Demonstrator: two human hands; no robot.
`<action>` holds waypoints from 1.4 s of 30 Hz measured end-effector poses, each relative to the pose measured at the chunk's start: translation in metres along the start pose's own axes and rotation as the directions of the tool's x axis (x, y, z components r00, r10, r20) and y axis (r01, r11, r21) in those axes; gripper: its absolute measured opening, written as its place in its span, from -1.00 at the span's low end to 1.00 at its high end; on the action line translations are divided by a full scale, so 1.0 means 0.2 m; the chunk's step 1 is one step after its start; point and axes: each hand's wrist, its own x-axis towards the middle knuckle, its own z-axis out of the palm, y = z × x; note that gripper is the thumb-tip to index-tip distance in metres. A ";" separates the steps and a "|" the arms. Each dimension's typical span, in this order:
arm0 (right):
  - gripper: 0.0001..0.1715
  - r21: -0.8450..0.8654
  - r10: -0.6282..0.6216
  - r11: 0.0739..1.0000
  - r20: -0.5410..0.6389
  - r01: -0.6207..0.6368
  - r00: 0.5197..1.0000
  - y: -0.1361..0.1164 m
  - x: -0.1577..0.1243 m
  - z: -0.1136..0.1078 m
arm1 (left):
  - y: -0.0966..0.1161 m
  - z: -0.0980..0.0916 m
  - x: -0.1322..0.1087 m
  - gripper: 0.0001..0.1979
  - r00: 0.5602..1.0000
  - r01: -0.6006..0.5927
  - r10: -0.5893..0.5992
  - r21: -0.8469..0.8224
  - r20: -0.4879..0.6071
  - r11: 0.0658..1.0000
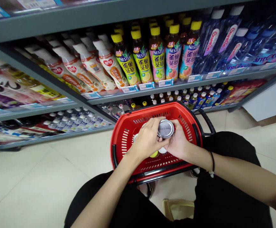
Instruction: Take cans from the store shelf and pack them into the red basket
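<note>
A can (165, 129) with a round silver end and small dark print on it faces up toward me. Its side is mostly hidden by my fingers. My left hand (146, 136) is closed around the can from the left, and my right hand (178, 139) grips it from the right. Both hands are over the red shopping basket (124, 125). Beneath them in the basket, a yellow cap (154, 154) and a white cap (163, 150) show partly. Beside my left hand is a round silver-rimmed thing (135, 137), mostly covered.
A grey shelf unit (138, 95) stands in front, with Nestea bottles (140, 57), white milk-drink bottles (76, 68) and blue-tinted water bottles (214, 41). The basket's black handle (208, 122) sticks out at right. A pale stool (167, 207) stands below, on the tiled floor (33, 177).
</note>
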 end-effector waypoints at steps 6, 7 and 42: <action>-0.58 -0.005 -0.009 1.000 -0.002 0.009 1.000 0.00 0.00 -0.01 | 0.00 0.00 0.00 -0.33 1.000 0.005 -0.005 0.001 0.000 1.000; -0.58 -0.006 -0.009 1.000 -0.004 0.009 1.000 0.00 0.00 -0.01 | 0.00 0.00 -0.01 -0.33 1.000 0.005 -0.005 0.002 -0.002 1.000; -0.37 -0.354 0.151 0.934 0.257 -0.052 0.955 -0.03 -0.01 -0.03 | -0.10 -0.10 0.05 -0.19 0.837 0.448 -0.545 -0.627 0.043 0.638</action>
